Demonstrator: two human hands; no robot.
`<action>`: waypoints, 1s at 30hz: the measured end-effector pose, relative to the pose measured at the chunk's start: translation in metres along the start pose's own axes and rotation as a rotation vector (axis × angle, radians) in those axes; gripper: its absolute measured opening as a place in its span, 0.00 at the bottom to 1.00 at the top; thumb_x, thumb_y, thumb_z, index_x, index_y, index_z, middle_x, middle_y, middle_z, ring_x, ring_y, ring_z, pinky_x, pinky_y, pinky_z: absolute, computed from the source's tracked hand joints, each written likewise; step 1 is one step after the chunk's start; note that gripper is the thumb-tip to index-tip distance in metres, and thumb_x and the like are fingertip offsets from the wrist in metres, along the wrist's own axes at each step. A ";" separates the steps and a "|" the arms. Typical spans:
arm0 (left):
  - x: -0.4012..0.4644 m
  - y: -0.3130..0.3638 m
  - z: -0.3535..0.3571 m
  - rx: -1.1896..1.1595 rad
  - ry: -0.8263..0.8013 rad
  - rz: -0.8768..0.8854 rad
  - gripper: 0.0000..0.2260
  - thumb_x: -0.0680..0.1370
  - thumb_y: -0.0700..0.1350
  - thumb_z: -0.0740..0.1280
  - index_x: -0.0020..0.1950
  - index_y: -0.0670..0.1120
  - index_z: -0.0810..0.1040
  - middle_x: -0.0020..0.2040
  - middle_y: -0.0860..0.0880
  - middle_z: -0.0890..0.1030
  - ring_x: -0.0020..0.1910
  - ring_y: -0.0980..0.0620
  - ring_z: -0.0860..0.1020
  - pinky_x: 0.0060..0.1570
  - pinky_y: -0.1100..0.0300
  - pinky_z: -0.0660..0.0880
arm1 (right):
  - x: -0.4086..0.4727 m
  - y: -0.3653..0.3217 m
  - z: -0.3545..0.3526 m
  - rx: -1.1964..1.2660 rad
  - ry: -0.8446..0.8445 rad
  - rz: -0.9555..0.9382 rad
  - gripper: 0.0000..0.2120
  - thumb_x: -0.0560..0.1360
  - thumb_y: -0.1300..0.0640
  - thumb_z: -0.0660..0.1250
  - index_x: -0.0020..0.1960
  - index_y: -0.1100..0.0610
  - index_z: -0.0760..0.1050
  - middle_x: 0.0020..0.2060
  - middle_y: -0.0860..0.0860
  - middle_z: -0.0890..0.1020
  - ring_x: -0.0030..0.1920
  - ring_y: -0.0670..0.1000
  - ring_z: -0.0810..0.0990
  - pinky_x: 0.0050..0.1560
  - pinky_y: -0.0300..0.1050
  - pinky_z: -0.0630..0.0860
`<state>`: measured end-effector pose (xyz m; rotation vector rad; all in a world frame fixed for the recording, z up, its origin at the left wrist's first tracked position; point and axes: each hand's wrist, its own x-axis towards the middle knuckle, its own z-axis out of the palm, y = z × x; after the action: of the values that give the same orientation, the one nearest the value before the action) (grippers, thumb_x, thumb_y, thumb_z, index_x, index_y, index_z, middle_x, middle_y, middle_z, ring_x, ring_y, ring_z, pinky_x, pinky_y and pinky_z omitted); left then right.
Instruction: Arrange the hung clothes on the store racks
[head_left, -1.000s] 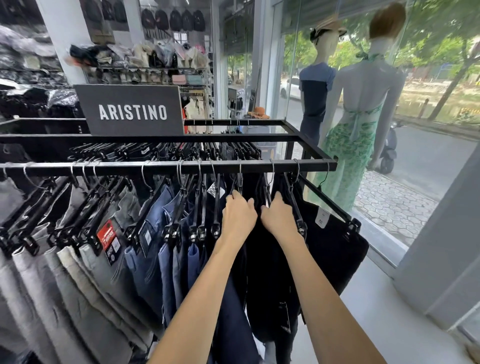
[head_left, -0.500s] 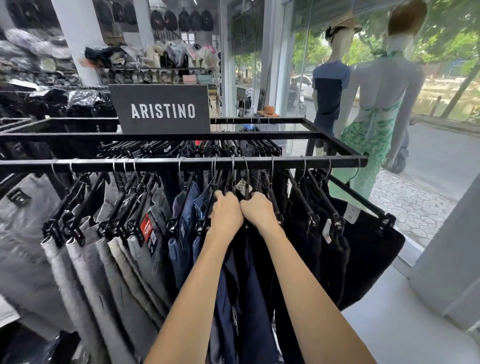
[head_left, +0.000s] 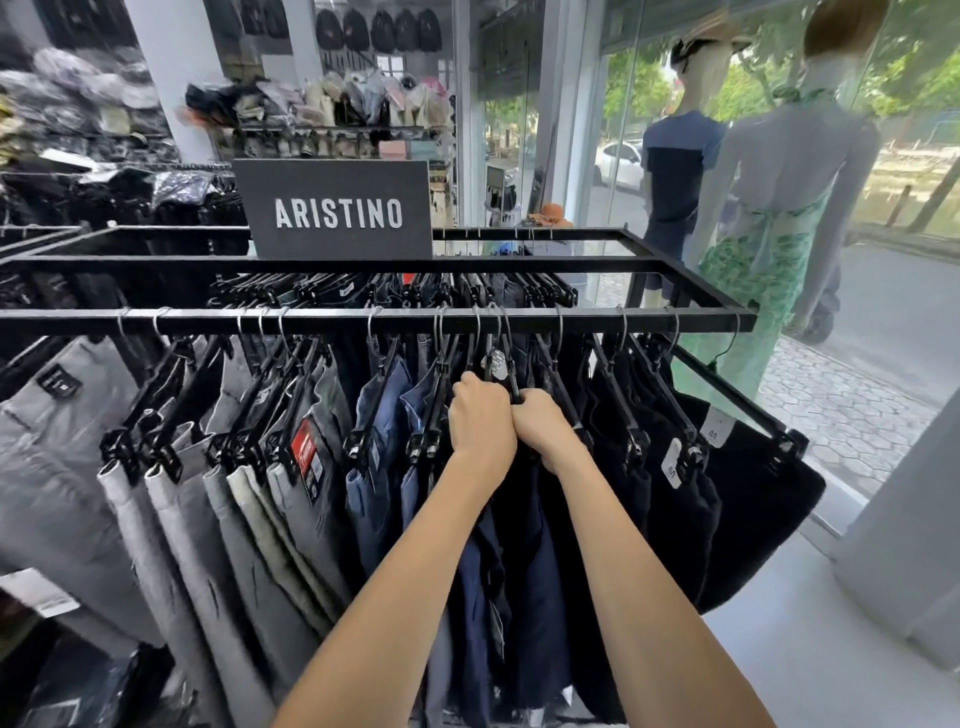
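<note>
On rack (head_left: 363, 321), hands grip dark trousers (head_left: 524, 545)

One sign reads loud and clear: "ARISTINO" in white capitals on the dark board (head_left: 335, 210) standing atop the black rack (head_left: 363, 319). The red tag (head_left: 306, 452) on grey trousers and the white tags (head_left: 674, 470) on black ones are too small to read.
</note>
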<state>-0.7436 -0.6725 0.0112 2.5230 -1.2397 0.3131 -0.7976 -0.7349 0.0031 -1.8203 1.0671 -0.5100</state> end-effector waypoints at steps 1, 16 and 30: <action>0.000 0.000 -0.002 0.018 0.005 -0.001 0.11 0.80 0.34 0.58 0.57 0.41 0.77 0.59 0.42 0.76 0.58 0.45 0.74 0.51 0.57 0.73 | 0.003 0.001 0.002 0.012 -0.006 -0.007 0.07 0.74 0.62 0.60 0.37 0.57 0.69 0.35 0.52 0.75 0.34 0.51 0.71 0.32 0.43 0.64; 0.002 -0.118 -0.037 -0.048 0.039 -0.103 0.09 0.79 0.33 0.55 0.53 0.38 0.74 0.55 0.39 0.77 0.57 0.39 0.76 0.50 0.50 0.73 | -0.007 -0.067 0.109 0.133 -0.081 -0.071 0.11 0.74 0.59 0.61 0.50 0.60 0.79 0.49 0.56 0.83 0.48 0.56 0.80 0.35 0.43 0.71; 0.010 -0.180 -0.059 -0.095 0.035 -0.102 0.06 0.79 0.36 0.59 0.51 0.37 0.74 0.53 0.36 0.79 0.54 0.35 0.77 0.45 0.50 0.70 | -0.024 -0.109 0.153 0.198 -0.046 -0.067 0.03 0.77 0.62 0.59 0.46 0.60 0.71 0.46 0.55 0.77 0.43 0.53 0.73 0.38 0.44 0.69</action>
<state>-0.5970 -0.5540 0.0373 2.4784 -1.0825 0.2670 -0.6519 -0.6164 0.0269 -1.6887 0.8946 -0.5902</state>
